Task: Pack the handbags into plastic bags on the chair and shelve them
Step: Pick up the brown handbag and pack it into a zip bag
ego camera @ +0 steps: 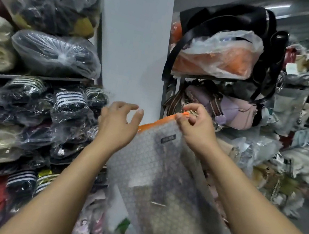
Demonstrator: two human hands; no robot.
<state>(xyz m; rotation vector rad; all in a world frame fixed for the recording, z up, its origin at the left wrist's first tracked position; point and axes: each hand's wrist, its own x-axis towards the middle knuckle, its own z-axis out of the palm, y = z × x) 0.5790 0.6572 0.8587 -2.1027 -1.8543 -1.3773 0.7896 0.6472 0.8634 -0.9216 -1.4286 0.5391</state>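
The right hand (192, 127) pinches the orange strip (161, 122) at the top of the bag (161, 169), so the bag hangs down below both hands with the handbag (164, 210) sitting low inside. The left hand (119, 123) is loose by the strip's other end and grips nothing I can see, maybe ready to help press the top closed. The shelf (203, 77) is just past the right hand.

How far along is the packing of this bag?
Done: a beige handbag sits inside the translucent grid-patterned plastic bag with an orange zip strip. In hand: the right hand pinches that strip; the left hand is open by its other end. Left: shelving it, perhaps on the grey metal shelf beside the wrapped bundles.
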